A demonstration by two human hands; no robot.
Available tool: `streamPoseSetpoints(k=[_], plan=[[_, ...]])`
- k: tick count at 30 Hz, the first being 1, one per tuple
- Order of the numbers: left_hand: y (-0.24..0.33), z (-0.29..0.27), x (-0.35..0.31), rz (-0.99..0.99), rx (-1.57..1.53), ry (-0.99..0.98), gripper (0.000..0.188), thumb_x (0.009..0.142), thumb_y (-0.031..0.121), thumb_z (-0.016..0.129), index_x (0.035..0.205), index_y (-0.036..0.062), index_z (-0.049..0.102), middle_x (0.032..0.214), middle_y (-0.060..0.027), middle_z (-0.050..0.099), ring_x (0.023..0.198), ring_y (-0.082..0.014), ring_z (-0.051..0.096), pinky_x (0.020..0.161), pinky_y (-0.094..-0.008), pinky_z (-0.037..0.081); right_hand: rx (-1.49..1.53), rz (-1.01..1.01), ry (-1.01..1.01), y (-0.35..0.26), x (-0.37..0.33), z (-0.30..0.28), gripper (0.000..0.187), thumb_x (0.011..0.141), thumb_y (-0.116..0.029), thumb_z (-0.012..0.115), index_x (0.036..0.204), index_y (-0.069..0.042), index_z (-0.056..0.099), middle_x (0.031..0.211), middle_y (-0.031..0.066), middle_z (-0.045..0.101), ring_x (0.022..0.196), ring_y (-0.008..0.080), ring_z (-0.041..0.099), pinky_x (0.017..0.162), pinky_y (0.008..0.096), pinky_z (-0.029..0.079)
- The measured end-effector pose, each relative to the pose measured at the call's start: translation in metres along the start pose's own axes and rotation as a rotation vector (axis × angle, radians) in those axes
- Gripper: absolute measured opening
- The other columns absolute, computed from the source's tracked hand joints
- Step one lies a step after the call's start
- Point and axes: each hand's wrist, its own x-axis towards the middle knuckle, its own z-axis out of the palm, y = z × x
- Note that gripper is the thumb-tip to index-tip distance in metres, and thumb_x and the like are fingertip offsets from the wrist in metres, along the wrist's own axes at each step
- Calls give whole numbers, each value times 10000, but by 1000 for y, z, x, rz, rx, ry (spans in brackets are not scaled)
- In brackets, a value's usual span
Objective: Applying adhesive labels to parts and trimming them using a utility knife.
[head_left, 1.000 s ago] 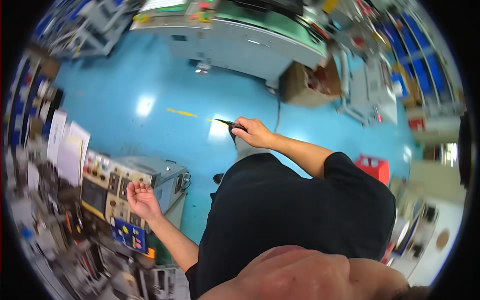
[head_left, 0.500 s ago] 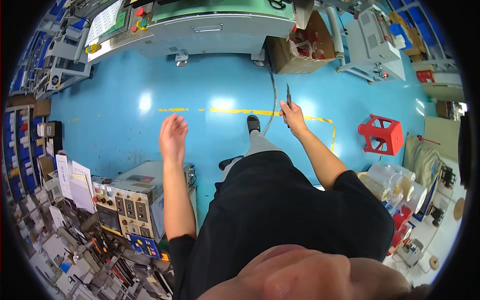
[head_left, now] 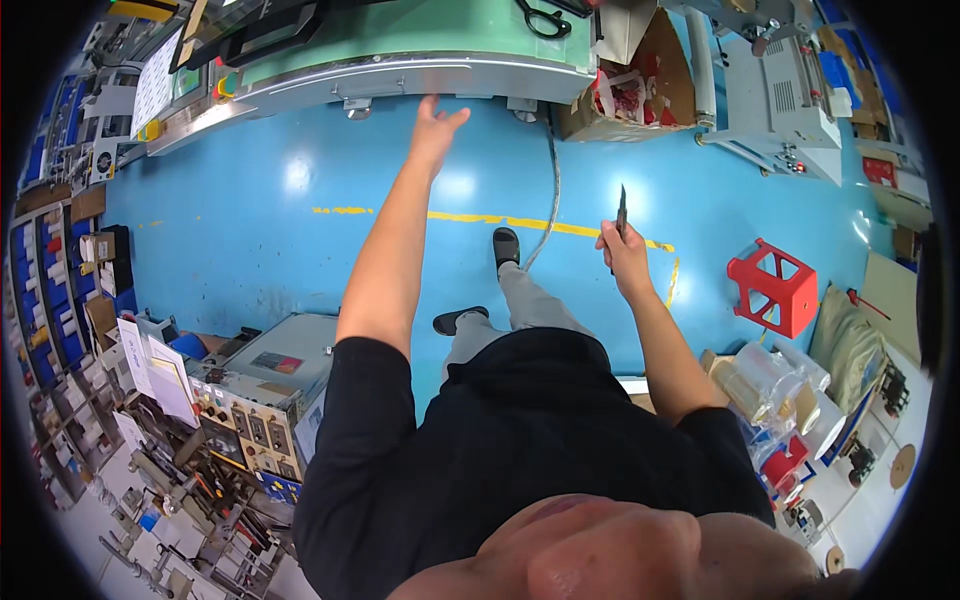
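Observation:
My right hand [head_left: 628,256] is closed around a dark utility knife [head_left: 622,208], its blade pointing away from me above the blue floor. Stretched far forward, my left hand [head_left: 436,135] has its fingers apart and holds nothing that I can see. Its fingertips are close to the grey front edge of a machine table [head_left: 400,82] with a green top; whether they touch it I cannot tell. A pair of black-handled scissors [head_left: 545,20] lies on the green surface near its right end.
A cardboard box [head_left: 640,110] with red and white scraps stands right of the table. A cable [head_left: 554,180] crosses the floor. To my right are a red stool [head_left: 775,288] and clear film rolls [head_left: 760,380]. A control cabinet [head_left: 250,420] stands at left.
My left hand has reached forward and right to the table's front. My right hand, still holding the knife, has shifted slightly right and back. The table appears closer.

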Motion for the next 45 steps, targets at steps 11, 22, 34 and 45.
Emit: streamPoseSetpoints(k=[11,22,34,45], plan=[[29,-6,-35,-170,46,-242,223,959,241,674,919,33,602,849,-39,707,789,-99,613,765,-268,498,-67,-40,-49,-12,21,-3,213,1013,-263,577,917,-73,584,739,-14,593,524,23,388,463,212,315],[167,-62,-140,208,-206,-237,171,982,167,655,956,11,590,848,-50,689,802,-101,651,733,-254,511,-14,-627,-455,-200,-18,148,281,946,-128,669,1185,10,617,982,76,694,774,92,619,704,234,491],[258,-194,2,1125,633,-37,390,809,94,764,1170,23,635,879,-85,691,820,-271,666,806,-373,511,10,-748,-38,-318,0,244,115,942,-109,659,1008,-17,635,831,40,675,585,23,461,533,186,363],[284,-185,47,839,1103,-635,408,918,397,660,724,38,650,591,-142,640,542,-334,646,504,-427,499,147,-663,132,-378,30,250,139,927,-135,694,998,-26,645,820,41,653,532,25,419,460,195,281]])
